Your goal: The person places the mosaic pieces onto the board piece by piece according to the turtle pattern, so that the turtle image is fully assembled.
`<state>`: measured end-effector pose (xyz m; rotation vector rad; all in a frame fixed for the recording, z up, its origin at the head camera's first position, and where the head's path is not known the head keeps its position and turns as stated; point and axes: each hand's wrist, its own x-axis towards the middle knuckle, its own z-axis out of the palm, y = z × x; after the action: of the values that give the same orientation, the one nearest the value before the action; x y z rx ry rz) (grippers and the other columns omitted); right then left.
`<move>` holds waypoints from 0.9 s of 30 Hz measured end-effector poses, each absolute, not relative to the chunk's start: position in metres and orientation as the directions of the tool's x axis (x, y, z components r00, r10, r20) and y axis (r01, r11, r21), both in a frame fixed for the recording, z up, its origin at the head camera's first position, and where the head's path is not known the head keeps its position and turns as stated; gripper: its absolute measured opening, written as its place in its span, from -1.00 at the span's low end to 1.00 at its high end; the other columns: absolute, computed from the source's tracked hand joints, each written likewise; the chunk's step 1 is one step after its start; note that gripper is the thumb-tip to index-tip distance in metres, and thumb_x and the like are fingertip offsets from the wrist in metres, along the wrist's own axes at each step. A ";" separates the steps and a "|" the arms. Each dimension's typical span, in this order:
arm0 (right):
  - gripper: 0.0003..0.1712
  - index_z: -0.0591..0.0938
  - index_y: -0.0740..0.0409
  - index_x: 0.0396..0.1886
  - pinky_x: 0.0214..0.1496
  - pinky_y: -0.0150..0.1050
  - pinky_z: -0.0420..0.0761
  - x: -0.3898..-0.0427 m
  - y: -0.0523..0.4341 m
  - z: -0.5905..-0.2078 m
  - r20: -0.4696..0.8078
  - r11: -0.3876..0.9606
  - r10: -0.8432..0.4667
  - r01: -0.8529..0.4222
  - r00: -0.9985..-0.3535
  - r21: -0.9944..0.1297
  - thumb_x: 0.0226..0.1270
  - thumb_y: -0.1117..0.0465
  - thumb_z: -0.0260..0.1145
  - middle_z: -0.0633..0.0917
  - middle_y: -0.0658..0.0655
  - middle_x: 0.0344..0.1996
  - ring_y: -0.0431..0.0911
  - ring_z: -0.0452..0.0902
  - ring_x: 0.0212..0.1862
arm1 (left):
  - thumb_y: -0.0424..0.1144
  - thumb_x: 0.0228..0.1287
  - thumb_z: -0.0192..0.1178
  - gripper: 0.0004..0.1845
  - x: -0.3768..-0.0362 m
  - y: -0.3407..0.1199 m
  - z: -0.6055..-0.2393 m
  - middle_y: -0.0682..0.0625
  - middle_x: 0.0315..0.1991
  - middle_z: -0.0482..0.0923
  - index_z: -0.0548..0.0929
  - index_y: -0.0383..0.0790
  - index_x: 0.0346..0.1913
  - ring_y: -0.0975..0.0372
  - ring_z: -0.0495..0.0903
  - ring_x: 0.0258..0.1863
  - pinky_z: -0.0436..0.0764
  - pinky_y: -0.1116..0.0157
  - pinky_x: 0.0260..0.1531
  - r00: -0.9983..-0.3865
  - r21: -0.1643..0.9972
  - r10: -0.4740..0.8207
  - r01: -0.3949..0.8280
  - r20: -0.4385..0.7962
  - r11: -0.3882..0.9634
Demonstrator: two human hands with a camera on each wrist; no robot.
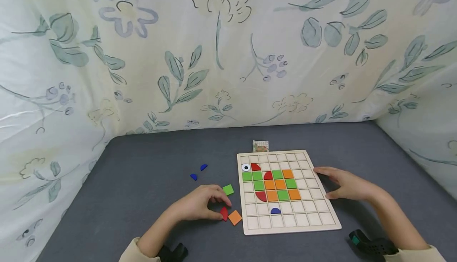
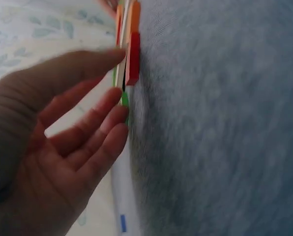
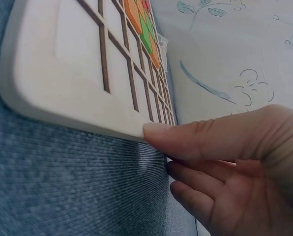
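In the head view, my left hand (image 1: 203,203) is low over the cloth, left of the board, thumb and fingers apart about a red quarter-circle tile (image 1: 224,213). The left wrist view has the thumb tip right beside that tile (image 2: 132,59). An orange square tile (image 1: 235,217) lies to its right and a green square tile (image 1: 228,190) beyond the fingers. My right hand (image 1: 348,184) rests at the right edge of the pale grid board (image 1: 317,216); its thumb touches the rim in the right wrist view. Green, orange and red tiles form a pattern on the board.
Two blue half-circle tiles (image 1: 198,172) lie on the grey cloth, back left of the board. A white eye tile (image 1: 246,167) and a blue half-circle (image 1: 275,211) sit on the grid. A small picture card (image 1: 261,146) is behind the board; a floral curtain (image 1: 228,56) hangs behind.
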<state>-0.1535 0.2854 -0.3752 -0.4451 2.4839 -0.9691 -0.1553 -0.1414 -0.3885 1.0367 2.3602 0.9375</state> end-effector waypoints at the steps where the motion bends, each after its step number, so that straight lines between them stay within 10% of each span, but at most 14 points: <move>1: -0.05 0.17 0.48 0.31 0.09 0.38 0.20 -0.153 0.286 -0.375 -0.276 0.702 -0.443 -0.138 -0.853 -0.698 -0.04 0.27 0.44 0.12 0.59 0.26 0.51 -0.01 0.25 | -0.24 -0.01 0.39 -0.70 -0.154 -0.141 -0.389 0.24 -0.17 0.52 0.67 0.03 -0.14 0.40 0.47 -0.21 0.47 0.42 -0.18 -0.626 0.722 0.775 0.497 -0.085 0.481; 11: -0.03 0.18 0.48 0.31 0.13 0.38 0.13 -0.154 0.289 -0.376 -0.260 0.670 -0.463 -0.143 -0.848 -0.728 -0.04 0.21 0.45 0.12 0.58 0.27 0.51 -0.06 0.27 | -0.36 -0.02 0.38 -0.68 -0.153 -0.140 -0.398 0.18 -0.15 0.60 0.69 -0.09 -0.13 0.43 0.53 -0.17 0.51 0.44 -0.12 -0.579 0.815 0.812 0.435 -0.074 0.384; 27: -0.03 0.17 0.48 0.31 0.11 0.39 0.15 -0.154 0.288 -0.376 -0.272 0.679 -0.453 -0.131 -0.849 -0.723 -0.05 0.24 0.45 0.11 0.59 0.27 0.51 -0.06 0.26 | -0.17 -0.08 0.44 -0.75 -0.153 -0.142 -0.403 0.18 -0.29 0.62 0.72 -0.02 -0.24 0.39 0.54 -0.31 0.54 0.41 -0.22 -0.674 0.828 0.738 0.395 -0.032 0.397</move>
<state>-0.1540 0.2882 -0.3760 -0.4542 2.4587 -1.0108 -0.1530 -0.1423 -0.4034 0.9753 2.2646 1.1822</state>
